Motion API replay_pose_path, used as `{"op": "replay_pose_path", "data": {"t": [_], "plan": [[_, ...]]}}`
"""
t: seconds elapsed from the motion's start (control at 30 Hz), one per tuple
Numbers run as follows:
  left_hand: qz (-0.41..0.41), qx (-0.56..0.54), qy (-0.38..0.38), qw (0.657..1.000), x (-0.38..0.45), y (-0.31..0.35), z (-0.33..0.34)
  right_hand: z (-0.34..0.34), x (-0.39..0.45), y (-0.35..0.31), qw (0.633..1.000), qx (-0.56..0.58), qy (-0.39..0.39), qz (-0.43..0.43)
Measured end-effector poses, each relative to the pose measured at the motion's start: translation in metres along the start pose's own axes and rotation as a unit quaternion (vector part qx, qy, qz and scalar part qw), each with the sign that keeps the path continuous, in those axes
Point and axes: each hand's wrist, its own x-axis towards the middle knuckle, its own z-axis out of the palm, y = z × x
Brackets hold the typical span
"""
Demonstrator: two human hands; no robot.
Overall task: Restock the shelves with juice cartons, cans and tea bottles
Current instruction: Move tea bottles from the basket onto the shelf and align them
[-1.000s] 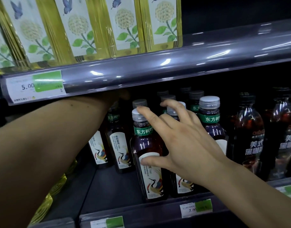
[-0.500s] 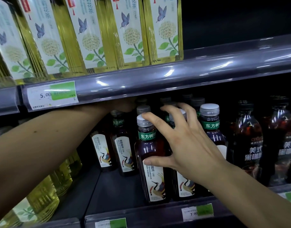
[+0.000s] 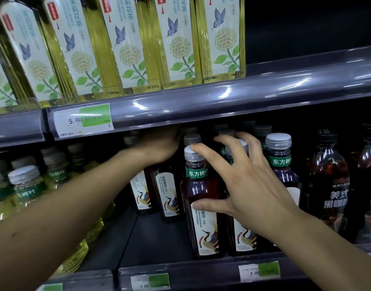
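While the right hand spreads its fingers apart over the front dark tea bottle, thumb on the crane label and index on the grey cap, its green neck band reads 东方树叶. Left hand reaches deep under the upper shelf among the back bottles; can't tell what its fingers are doing. Price tag says 5.00, lower ones 7.00. Jasmine tea bottles up top read 茉莉花茶.

Dark tea bottles upright, front row.
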Motion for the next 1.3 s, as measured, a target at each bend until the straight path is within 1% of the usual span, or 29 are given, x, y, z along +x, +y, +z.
{"op": "replay_pose_path", "data": {"t": [0.03, 0.07, 0.1, 0.13, 0.17, 0.2, 0.23, 0.3, 0.33, 0.4, 0.43, 0.5, 0.6, 0.7, 0.83, 0.87, 1.1, 1.13, 1.3], "plan": [[0.002, -0.062, 0.04, 0.997, -0.012, 0.0, 0.005, -0.001, 0.0, 0.0, 1.0, 0.007, 0.001, 0.0], [0.001, -0.15, 0.106, 0.983, -0.027, -0.001, 0.012, -0.001, 0.0, 0.0, 1.0, 0.014, 0.005, -0.001], [-0.02, -0.234, 0.146, 0.961, -0.048, 0.002, 0.022, -0.001, -0.001, 0.001, 1.0, 0.022, 0.013, -0.003], [-0.054, -0.353, 0.148, 0.922, -0.071, 0.009, 0.031, -0.001, -0.001, 0.003, 0.999, 0.027, 0.022, -0.005], [-0.094, -0.474, 0.121, 0.867, -0.089, 0.013, 0.046, 0.0, -0.001, 0.005, 0.999, 0.032, 0.031, -0.008], [-0.126, -0.569, 0.083, 0.808, -0.101, 0.016, 0.061, 0.0, -0.001, 0.008, 0.998, 0.039, 0.04, -0.011], [-0.141, -0.623, 0.053, 0.767, -0.109, 0.017, 0.077, 0.001, -0.001, 0.011, 0.997, 0.054, 0.05, -0.007], [-0.167, -0.679, 0.019, 0.715, -0.12, 0.026, 0.096, 0.0, -0.002, 0.017, 0.992, 0.103, 0.069, 0.022], [-0.181, -0.7, 0.02, 0.691, -0.124, 0.028, 0.104, 0.0, -0.002, 0.019, 0.989, 0.124, 0.073, 0.037], [-0.212, -0.724, 0.017, 0.656, -0.127, 0.035, 0.112, -0.002, -0.004, 0.023, 0.987, 0.138, 0.071, 0.048], [-0.229, -0.727, 0.008, 0.648, -0.127, 0.037, 0.116, -0.003, -0.005, 0.024, 0.987, 0.137, 0.066, 0.045], [-0.258, -0.722, -0.01, 0.641, -0.126, 0.037, 0.123, -0.004, -0.006, 0.027, 0.989, 0.135, 0.055, 0.038], [-0.252, -0.731, -0.043, 0.632, -0.124, 0.034, 0.129, -0.004, -0.007, 0.026, 0.987, 0.143, 0.051, 0.045], [-0.246, -0.729, -0.046, 0.637, -0.12, 0.025, 0.132, -0.004, -0.008, 0.025, 0.987, 0.143, 0.056, 0.048], [-0.27, -0.72, -0.08, 0.634, -0.104, 0.02, 0.13, -0.003, -0.009, 0.024, 0.987, 0.139, 0.059, 0.047], [-0.276, -0.722, -0.084, 0.629, -0.1, 0.019, 0.13, -0.004, -0.009, 0.024, 0.987, 0.14, 0.058, 0.048], [-0.305, -0.756, -0.113, 0.568, -0.089, 0.019, 0.135, -0.007, -0.008, 0.025, 0.985, 0.156, 0.057, 0.039], [-0.306, -0.758, -0.115, 0.564, -0.089, 0.019, 0.137, -0.007, -0.007, 0.025, 0.985, 0.156, 0.057, 0.038], [-0.305, -0.754, -0.111, 0.57, -0.09, 0.019, 0.134, -0.005, -0.007, 0.026, 0.986, 0.154, 0.062, 0.034]]}}
